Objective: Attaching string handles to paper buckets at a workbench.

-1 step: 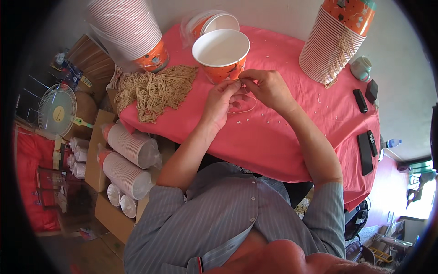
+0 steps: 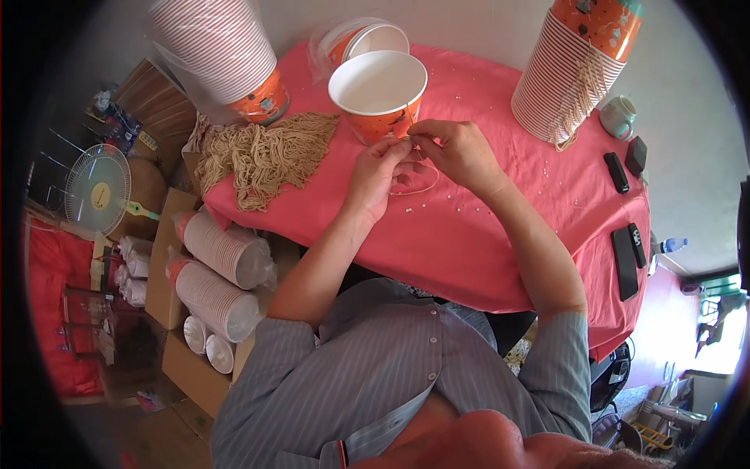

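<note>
While the thumb and forefinger of the left hand (image 2: 379, 168) and of the right hand (image 2: 461, 152) are closed in a fingertip pinch, a thin pale cord (image 2: 437, 178) is gripped between them; the exact contact is too small to be read. The left hand's remaining fingers are curled loosely. A slack loop of the cord is hung below the grip, and one strand is seen above it, against the bucket (image 2: 376, 98). The bucket is stood upright just beyond the fingertips; whether it is touched cannot be told. From the strand and slack loop, work on this bucket is judged part done.

Left of the grip, a bundle of loose cords (image 2: 266, 156) is laid on the red cloth (image 2: 469, 258). Well to the right and beyond, cords are draped down a nested stack (image 2: 570, 78); these buckets are judged finished. Far left, no cords are seen on the plastic-wrapped stack (image 2: 215, 51), nor on the wrapped stacks (image 2: 211, 297) below; these are judged left to do.
</note>
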`<state>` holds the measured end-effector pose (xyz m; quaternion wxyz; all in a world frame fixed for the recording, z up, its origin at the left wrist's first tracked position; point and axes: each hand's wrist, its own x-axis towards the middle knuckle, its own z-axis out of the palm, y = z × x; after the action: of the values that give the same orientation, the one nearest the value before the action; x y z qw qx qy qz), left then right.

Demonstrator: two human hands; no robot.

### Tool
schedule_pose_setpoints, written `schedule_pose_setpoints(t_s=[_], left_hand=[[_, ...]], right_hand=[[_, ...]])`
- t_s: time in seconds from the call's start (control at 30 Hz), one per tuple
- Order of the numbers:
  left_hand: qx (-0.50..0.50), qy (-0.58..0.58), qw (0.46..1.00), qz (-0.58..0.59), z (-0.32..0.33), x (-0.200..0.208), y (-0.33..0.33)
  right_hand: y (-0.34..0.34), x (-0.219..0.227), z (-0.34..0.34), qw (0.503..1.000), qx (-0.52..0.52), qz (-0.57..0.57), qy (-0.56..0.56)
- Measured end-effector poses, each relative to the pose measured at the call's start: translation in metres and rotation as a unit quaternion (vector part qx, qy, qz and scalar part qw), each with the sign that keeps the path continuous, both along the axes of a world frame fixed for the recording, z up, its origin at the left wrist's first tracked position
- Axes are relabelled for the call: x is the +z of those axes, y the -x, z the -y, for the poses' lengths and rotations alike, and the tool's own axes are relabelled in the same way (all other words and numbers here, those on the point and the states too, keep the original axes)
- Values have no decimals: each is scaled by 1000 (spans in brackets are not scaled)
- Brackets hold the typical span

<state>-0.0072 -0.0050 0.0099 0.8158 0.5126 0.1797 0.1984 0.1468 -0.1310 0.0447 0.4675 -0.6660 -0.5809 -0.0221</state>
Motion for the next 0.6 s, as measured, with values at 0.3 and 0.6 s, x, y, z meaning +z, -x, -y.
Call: schedule_pose_setpoints(t_s=[0.3, 0.6], left_hand=[[40, -119, 992, -10, 0, 8, -8], [46, -75, 996, 33, 0, 9, -10]], right_hand=[[2, 2, 1, 998, -43, 36, 10], [4, 9, 3, 999, -13, -9, 34]])
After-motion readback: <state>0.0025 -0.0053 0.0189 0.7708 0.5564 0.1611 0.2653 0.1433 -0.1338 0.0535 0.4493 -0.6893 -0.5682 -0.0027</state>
